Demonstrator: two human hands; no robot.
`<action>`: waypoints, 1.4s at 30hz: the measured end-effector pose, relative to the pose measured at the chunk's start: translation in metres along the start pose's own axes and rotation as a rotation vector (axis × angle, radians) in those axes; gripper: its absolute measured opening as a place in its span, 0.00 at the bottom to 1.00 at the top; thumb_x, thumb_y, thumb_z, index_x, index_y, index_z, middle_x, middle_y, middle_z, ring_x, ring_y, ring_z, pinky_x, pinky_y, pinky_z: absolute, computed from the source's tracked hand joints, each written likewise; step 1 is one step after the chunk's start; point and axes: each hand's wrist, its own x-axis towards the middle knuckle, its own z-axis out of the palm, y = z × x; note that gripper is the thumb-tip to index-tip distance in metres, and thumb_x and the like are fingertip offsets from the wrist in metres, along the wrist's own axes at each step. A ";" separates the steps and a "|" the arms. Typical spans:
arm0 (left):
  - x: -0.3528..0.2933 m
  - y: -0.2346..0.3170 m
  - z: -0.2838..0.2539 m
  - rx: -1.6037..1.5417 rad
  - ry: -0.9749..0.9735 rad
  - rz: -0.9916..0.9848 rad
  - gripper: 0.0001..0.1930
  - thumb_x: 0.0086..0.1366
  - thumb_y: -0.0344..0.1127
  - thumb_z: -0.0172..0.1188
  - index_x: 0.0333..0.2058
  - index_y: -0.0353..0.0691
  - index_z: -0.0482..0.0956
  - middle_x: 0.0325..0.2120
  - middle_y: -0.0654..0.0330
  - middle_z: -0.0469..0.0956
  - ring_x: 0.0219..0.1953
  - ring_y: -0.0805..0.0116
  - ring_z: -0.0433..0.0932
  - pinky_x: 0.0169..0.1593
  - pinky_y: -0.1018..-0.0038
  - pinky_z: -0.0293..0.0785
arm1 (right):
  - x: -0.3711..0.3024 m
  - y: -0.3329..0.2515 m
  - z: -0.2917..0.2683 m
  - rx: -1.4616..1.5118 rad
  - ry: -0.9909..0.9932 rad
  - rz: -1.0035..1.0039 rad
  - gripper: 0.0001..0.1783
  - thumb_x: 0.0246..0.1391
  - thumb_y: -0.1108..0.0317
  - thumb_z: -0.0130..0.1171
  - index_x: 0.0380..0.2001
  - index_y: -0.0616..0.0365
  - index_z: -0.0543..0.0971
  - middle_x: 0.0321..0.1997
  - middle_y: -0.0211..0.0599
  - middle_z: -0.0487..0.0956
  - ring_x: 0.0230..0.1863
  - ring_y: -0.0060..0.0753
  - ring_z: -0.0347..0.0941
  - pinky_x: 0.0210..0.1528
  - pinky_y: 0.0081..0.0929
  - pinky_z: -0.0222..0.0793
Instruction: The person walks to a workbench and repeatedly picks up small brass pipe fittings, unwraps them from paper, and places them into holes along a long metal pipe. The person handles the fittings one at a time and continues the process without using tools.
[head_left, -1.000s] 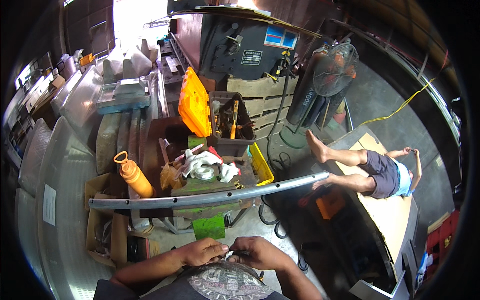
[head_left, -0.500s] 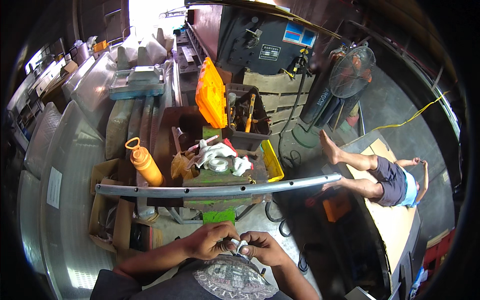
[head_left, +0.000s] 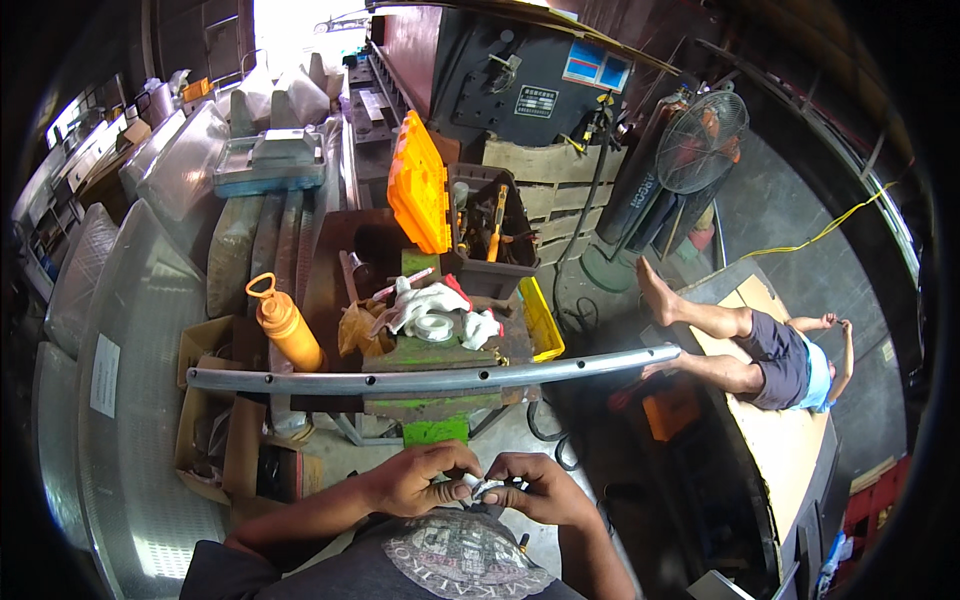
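Note:
Close to my chest, my left hand (head_left: 425, 482) and my right hand (head_left: 538, 488) meet, both closed. Between their thumbs and fingers they pinch a small white crumpled piece (head_left: 480, 490). Its kind is unclear, since the fingertips cover much of it. Just beyond my hands a long grey metal tube (head_left: 430, 382) with a row of holes lies across a green-stained work stand (head_left: 435, 432). Behind the tube are white work gloves (head_left: 422, 300) with red trim and a white ring-shaped roll (head_left: 433, 327). An orange bottle (head_left: 290, 328) stands to the left.
A black toolbox (head_left: 497, 280) with a raised orange lid (head_left: 418, 185) sits behind the gloves, beside a yellow tray (head_left: 541, 320). Cardboard boxes (head_left: 245, 450) and wrapped metal panels (head_left: 150, 390) fill the left. Rightward, a person (head_left: 775, 360) lies on cardboard near a fan (head_left: 703, 143).
My right hand's fingers have shifted on the white piece, and less of it shows between my hands. The whole scene has moved slightly left in view.

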 end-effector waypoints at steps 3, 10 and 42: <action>-0.004 -0.009 -0.001 -0.025 -0.048 -0.003 0.13 0.69 0.42 0.56 0.41 0.36 0.73 0.37 0.53 0.74 0.39 0.58 0.76 0.42 0.67 0.71 | 0.000 0.000 0.008 0.238 -0.003 0.052 0.10 0.54 0.68 0.67 0.31 0.64 0.78 0.28 0.31 0.77 0.33 0.22 0.72 0.35 0.25 0.66; -0.015 -0.017 0.020 -0.264 -0.086 -0.451 0.30 0.73 0.57 0.44 0.20 0.38 0.72 0.11 0.65 0.61 0.17 0.73 0.60 0.24 0.69 0.60 | -0.003 -0.001 0.010 -0.174 -0.041 -0.069 0.11 0.51 0.68 0.68 0.31 0.63 0.78 0.29 0.40 0.77 0.30 0.39 0.74 0.33 0.31 0.67; 0.098 -0.047 0.150 -0.394 0.038 -0.642 0.17 0.74 0.41 0.49 0.52 0.33 0.70 0.31 0.61 0.76 0.35 0.77 0.73 0.42 0.76 0.70 | -0.077 0.068 -0.161 -0.416 -0.040 -0.223 0.10 0.46 0.67 0.70 0.28 0.59 0.79 0.26 0.38 0.76 0.30 0.44 0.76 0.30 0.36 0.72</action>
